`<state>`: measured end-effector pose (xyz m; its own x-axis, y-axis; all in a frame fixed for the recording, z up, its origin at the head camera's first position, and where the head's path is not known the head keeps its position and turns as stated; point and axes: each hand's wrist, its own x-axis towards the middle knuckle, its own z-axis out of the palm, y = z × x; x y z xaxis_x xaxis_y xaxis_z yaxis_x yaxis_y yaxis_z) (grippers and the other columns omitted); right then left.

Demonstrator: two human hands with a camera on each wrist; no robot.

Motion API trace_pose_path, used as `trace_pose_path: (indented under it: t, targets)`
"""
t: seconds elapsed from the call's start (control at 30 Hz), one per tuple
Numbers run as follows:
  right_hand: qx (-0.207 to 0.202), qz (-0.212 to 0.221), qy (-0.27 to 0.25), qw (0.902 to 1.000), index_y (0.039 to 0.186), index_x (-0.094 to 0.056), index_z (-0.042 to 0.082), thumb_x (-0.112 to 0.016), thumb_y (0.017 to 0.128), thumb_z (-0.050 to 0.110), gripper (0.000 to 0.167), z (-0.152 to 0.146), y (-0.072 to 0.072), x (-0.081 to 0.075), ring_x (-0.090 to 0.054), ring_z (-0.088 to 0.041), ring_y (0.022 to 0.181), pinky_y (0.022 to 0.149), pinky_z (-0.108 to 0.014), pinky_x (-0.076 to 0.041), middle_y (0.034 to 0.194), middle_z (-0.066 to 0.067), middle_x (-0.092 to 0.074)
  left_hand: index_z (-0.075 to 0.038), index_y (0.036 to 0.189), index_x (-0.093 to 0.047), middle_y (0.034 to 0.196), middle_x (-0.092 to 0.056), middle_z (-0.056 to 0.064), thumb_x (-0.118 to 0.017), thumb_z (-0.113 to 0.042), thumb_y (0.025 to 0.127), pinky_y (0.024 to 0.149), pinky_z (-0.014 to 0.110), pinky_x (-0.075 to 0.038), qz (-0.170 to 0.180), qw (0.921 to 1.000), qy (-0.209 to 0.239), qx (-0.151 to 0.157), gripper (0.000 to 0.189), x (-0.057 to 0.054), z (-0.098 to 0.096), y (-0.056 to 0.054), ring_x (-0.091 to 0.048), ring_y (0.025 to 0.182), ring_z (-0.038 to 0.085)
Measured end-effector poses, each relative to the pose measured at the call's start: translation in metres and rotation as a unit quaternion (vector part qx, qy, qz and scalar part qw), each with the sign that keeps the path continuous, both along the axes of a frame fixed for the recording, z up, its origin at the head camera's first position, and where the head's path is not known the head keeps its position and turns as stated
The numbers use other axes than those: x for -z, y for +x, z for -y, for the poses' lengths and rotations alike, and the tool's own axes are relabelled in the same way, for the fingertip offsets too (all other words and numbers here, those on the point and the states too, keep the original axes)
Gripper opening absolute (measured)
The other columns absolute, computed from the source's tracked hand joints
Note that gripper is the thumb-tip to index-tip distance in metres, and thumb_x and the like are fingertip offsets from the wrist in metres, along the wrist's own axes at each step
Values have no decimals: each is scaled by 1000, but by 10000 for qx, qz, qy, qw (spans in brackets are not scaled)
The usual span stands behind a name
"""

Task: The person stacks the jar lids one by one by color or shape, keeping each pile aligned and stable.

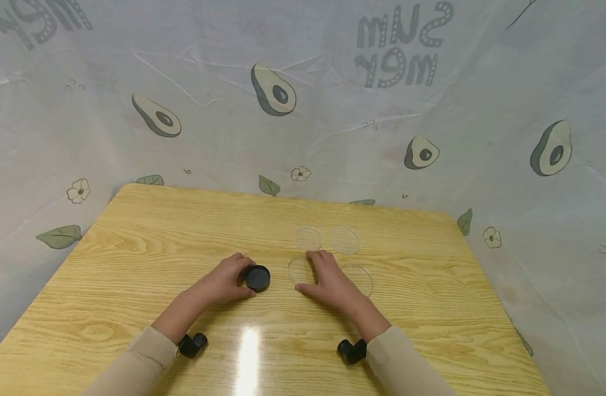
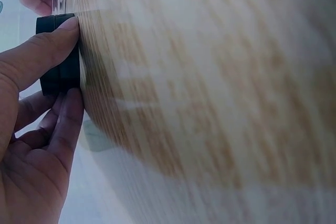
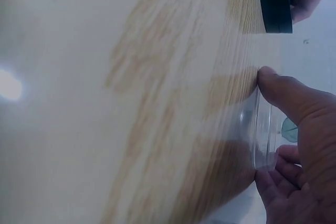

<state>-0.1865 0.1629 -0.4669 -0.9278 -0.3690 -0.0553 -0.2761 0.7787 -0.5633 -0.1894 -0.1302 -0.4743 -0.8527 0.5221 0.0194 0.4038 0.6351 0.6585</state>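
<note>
My left hand (image 1: 227, 282) holds a low black round case (image 1: 257, 279) by its sides, thumb on the near edge and fingers at the far edge. Its top has a raised rim, and in the left wrist view a seam runs round the side of the black case (image 2: 64, 77). To the right, my right hand (image 1: 328, 281) spans a clear shallow round dish (image 1: 296, 271), with thumb and fingertips at opposite edges. The right wrist view has this clear dish (image 3: 262, 135) low on the wood between thumb and fingers. The palm side is partly hidden in the head view.
More clear round dishes lie close by: one clear dish (image 1: 308, 239) and another clear dish (image 1: 344, 241) behind, and a third clear dish (image 1: 362, 278) beyond the right hand. A wooden table (image 1: 184, 225) carries everything. A printed cloth (image 1: 327, 126) hangs behind it.
</note>
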Motion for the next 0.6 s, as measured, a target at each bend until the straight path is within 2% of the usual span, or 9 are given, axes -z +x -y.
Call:
trace_pose_path:
  t: [0.4, 0.6]
  targets:
    - [-2, -111, -54, 9999, 150, -48, -2, -85, 90, 33, 78, 0, -2, 2, -48, -37, 140, 115, -53, -44, 146, -21, -52, 0, 125, -67, 106, -61, 8, -90, -17, 82, 84, 33, -51, 49, 10000, -10, -20, 51, -1, 0, 1, -55, 92, 13]
    - [8, -135, -50, 9999, 151, -48, 0, -85, 90, 34, 79, -1, -3, 4, -49, -35, 140, 115, -51, -45, 147, -19, -52, 0, 124, -67, 103, -61, 8, -91, -16, 81, 78, 29, -46, -18, 10000, 5, -26, 51, -3, -1, 2, -51, 86, 13]
